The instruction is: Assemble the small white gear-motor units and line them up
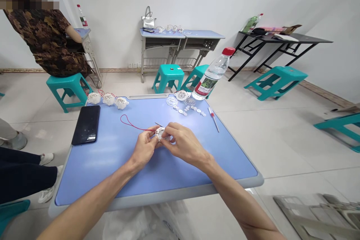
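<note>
White round part [160, 132] pinched by both hands [165, 142]; red wire [132, 124] trails left.

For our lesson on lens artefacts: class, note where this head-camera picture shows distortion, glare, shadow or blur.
Head view: wide-angle bending tilts the clear plastic water bottle with red cap and splays the forearms; soft glare on the blue desk top near the small white round part with red wire held between left hand and right hand; shadows faint; a top-left patch is pixelated.

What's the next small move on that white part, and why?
Probably reach for the red-handled screwdriver: both the left hand and right hand pinch the small round white plastic part with its red wire, seemingly pressed together, and no tool is in hand.
</note>
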### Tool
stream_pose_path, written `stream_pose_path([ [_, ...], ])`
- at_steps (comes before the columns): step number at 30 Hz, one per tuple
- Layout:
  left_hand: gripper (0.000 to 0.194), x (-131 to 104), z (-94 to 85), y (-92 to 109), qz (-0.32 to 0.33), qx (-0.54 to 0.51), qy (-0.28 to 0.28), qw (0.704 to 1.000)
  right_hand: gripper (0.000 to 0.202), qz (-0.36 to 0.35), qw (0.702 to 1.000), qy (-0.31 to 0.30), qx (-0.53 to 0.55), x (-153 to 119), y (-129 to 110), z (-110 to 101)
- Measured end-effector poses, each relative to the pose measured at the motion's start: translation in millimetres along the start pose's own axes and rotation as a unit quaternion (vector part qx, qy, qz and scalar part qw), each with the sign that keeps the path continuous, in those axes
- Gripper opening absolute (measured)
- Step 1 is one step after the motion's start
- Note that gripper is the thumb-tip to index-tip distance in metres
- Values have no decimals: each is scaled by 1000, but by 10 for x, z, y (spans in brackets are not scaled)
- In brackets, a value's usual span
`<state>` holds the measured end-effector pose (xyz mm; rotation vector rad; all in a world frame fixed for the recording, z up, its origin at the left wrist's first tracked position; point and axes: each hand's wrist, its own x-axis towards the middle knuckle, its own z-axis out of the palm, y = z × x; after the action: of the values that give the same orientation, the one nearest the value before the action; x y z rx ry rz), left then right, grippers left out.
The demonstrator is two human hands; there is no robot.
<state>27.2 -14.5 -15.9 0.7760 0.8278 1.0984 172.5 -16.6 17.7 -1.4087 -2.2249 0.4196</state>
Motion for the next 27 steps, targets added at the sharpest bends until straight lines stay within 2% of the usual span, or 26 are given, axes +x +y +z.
stream_pose_path([
  [14,34,-37,24,58,-9,-19,-9,1000,7,-5,999,-2,31,-5,4,-40],
  [21,35,-37,45,56,-19,-13,1,1000,8,-20,998,0,-64,0,9,30],
  [27,36,-16,34,15,-7,-8,4,1000,10,-21,996,-10,-88,1,-6,39],
])
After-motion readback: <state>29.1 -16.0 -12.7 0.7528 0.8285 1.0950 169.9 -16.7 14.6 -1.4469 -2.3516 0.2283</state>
